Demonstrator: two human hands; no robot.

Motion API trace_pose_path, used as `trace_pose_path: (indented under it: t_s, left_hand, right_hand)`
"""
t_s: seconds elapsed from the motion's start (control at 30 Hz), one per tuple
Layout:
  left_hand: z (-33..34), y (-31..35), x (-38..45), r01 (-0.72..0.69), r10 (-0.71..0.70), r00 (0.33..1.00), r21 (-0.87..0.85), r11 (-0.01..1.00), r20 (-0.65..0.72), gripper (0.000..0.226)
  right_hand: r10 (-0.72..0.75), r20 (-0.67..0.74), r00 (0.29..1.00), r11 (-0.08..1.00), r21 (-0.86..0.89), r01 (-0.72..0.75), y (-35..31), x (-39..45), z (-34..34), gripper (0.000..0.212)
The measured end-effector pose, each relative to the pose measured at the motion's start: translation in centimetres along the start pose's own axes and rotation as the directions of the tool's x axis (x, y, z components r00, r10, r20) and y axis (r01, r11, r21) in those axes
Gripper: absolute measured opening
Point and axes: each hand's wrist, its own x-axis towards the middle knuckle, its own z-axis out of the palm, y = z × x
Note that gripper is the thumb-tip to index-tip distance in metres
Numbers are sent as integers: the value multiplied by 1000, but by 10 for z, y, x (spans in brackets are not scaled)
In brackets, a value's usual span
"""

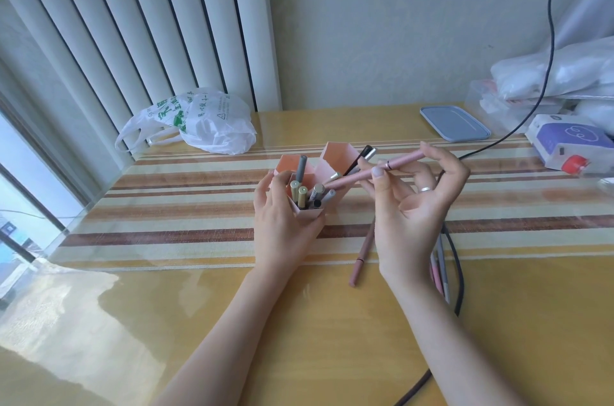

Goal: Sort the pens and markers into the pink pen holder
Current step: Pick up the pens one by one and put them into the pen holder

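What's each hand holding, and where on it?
Right hand pinches a long pink pen near its middle. Left hand grips the pink pen holder around its front compartment.

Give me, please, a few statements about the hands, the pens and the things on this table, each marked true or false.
1. The right hand holds a pink pen. True.
2. The left hand lies flat on the table. False: it grips the pink pen holder.
3. The holder's front compartment is empty. False: several pens stand in it.
4. A second pink pen lies on the table. True.
5. The white plastic bag lies right of the blue lid. False: it lies to the left.
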Motion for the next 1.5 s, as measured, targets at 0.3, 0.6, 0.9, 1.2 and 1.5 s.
trace_pose_path:
  t_s: [0.3, 0.6, 0.9, 1.2, 1.5]
  left_hand:
    - [-1, 3, -1, -41, 41, 999, 7, 999, -8, 64]
    - [-2, -2, 1, -8, 8, 1000, -32, 999, 7, 60]
    - [-4, -1, 4, 119, -120, 993, -106, 987, -3, 56]
    - [-2, -7, 6, 222, -226, 974, -186, 957, -1, 48]
    - [-4, -5, 5, 216, -221, 975, -163, 963, -15, 49]
  right_hand:
    - [-207, 310, 928, 820, -462, 338, 22, -8, -3, 13]
    - [-147, 368, 918, 710, -607, 357, 28, -4, -6, 48]
    - [342, 159, 926, 487, -873, -30, 28, 15, -35, 44]
    - [736, 320, 597, 268, -947, 177, 22, 15, -44, 33]
    - [611, 653, 448, 573, -755, 318, 21, 1, -21, 15]
